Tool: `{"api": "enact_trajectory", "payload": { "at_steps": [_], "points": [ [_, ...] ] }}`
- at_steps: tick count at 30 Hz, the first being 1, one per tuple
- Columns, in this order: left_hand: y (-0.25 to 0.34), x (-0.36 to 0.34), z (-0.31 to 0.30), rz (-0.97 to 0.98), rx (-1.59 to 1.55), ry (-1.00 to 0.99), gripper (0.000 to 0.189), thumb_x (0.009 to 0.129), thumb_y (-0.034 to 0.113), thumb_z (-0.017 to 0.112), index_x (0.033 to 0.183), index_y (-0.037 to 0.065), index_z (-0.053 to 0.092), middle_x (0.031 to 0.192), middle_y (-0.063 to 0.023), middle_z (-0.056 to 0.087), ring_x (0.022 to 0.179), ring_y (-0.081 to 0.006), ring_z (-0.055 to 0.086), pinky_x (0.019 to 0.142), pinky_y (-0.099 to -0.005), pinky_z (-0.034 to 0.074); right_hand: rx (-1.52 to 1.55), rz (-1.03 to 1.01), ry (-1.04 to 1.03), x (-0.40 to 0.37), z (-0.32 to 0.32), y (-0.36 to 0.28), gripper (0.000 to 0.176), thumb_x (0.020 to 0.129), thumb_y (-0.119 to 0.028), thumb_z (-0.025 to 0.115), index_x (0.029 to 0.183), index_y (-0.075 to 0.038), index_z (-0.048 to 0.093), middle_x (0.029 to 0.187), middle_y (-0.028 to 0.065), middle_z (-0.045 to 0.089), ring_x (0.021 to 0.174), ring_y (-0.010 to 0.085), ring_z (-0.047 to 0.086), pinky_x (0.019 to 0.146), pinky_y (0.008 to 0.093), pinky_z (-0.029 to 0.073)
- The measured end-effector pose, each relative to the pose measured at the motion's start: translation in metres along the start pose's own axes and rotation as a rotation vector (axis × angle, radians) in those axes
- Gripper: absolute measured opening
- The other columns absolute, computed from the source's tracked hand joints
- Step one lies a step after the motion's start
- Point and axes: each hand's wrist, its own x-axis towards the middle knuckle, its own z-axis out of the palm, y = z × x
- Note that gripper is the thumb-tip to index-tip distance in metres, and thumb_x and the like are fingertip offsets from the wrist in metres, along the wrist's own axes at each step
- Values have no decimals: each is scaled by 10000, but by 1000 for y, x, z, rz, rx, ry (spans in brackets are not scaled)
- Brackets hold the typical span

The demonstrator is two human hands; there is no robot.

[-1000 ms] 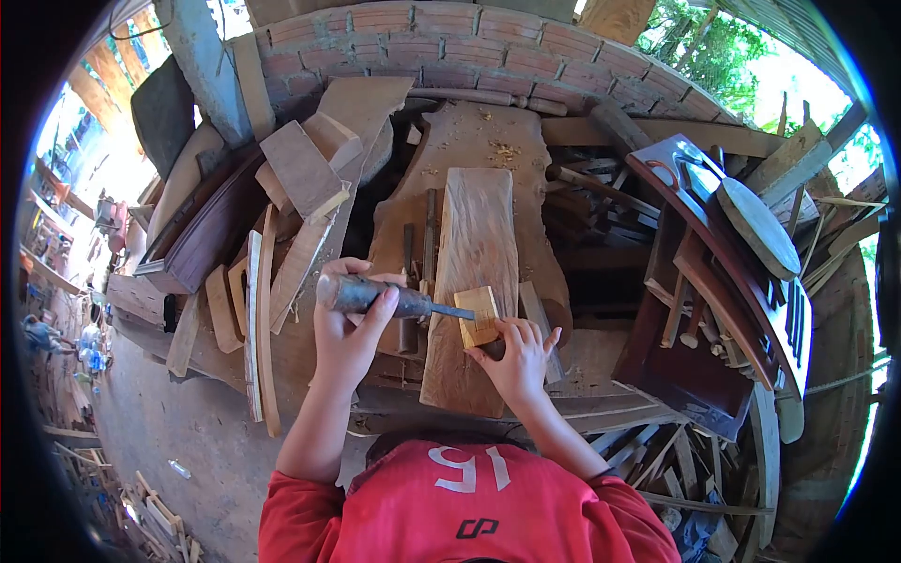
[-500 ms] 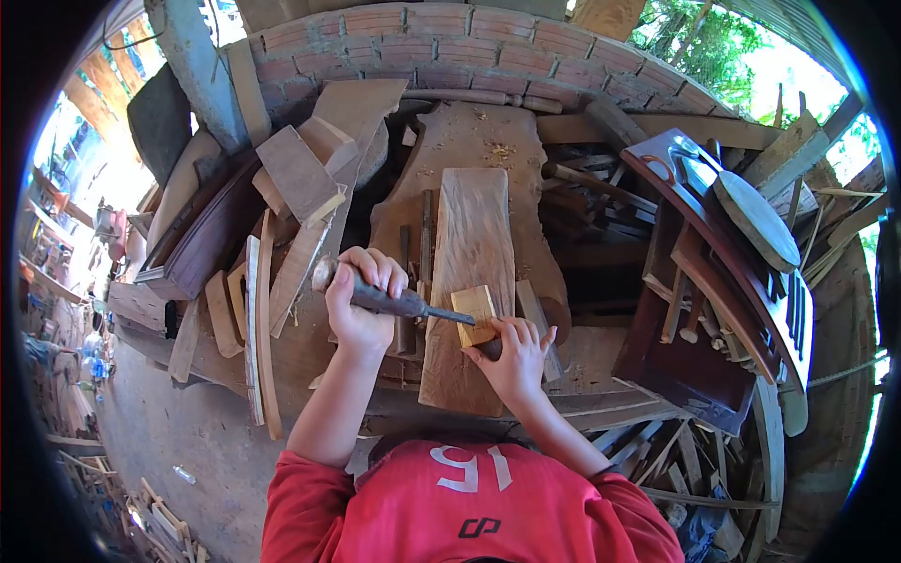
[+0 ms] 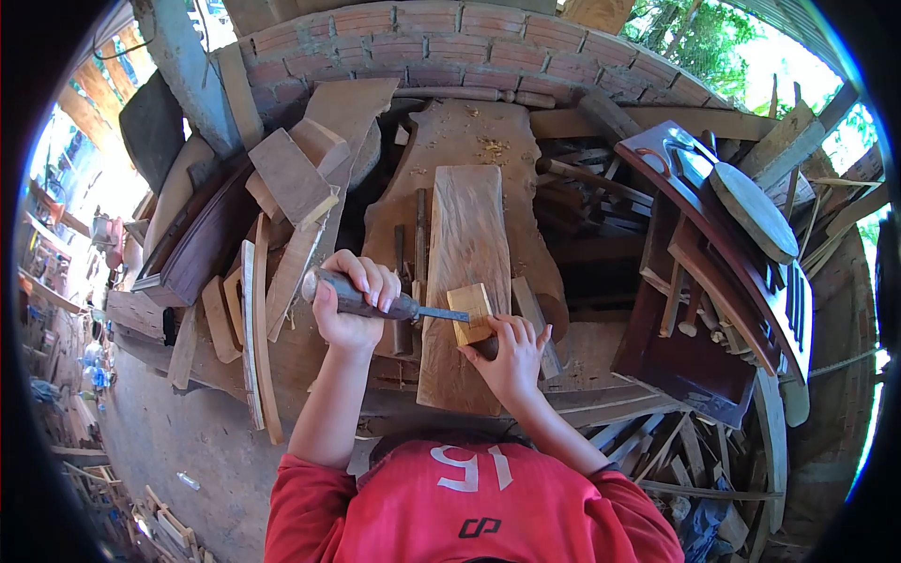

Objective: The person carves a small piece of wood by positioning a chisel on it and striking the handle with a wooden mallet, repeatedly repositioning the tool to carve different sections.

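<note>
My left hand [image 3: 352,298] is wrapped round the dark wooden handle of a chisel [image 3: 442,313], its blade pointing right. The blade's tip lies over the upper face of a small pale wood block [image 3: 470,314]; whether it touches is hard to tell. With closed fingers my right hand [image 3: 508,357] holds that block by its lower right corner. A dark rounded part [image 3: 487,348] shows under the block near my thumb. Beneath both is a long, thick wooden board [image 3: 469,225] lying lengthwise away from me.
Slim dark tools [image 3: 419,239] lie left of the board, and a short wood strip [image 3: 536,324] lies to its right. Offcuts [image 3: 294,178] are piled at left. A dark polished furniture piece [image 3: 690,216] leans at right. Behind the bench [image 3: 474,131] stands a brick wall [image 3: 450,47].
My left hand and the chisel have shifted slightly left, drawing the blade back a little across the block. The whole view has also moved slightly; my right hand keeps its hold.
</note>
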Motion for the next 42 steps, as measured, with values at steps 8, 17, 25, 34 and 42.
{"api": "enact_trajectory", "payload": {
  "at_steps": [8,17,25,34,42],
  "points": [
    [-2,1,-4,18,-77,82,461,772,505,496,664,67,404,541,-36,403,463,-145,391,481,-276,307,6,-7,3,0,0,0,493,602,-393,737,922,-78,534,1021,28,529,1047,226,465,931,653,182],
    [-2,0,-2,17,79,194,465,815,533,407,649,99,396,524,-15,377,444,-142,390,529,-303,322,20,-13,14,0,0,1,485,599,-386,740,919,-84,536,1015,25,524,1034,225,468,932,647,185],
    [-4,3,4,-29,75,236,396,847,445,389,672,90,406,526,-25,388,455,-142,393,534,-306,341,44,-8,-1,0,1,1,493,602,-387,737,949,-91,549,1014,26,519,1043,227,459,936,648,171],
    [0,3,16,-22,139,172,249,856,223,487,670,80,403,535,-36,408,469,-141,386,485,-269,335,422,26,95,9,-16,49,388,738,-273,656,1009,-23,535,1071,132,534,1021,320,476,926,467,324],
    [1,4,30,-67,221,143,146,831,67,513,731,54,408,556,-31,419,492,-108,401,471,-237,363,-46,427,-405,-13,-31,78,698,670,-444,669,1197,-33,468,1301,168,376,1211,323,356,1001,576,177]
  ]
}}
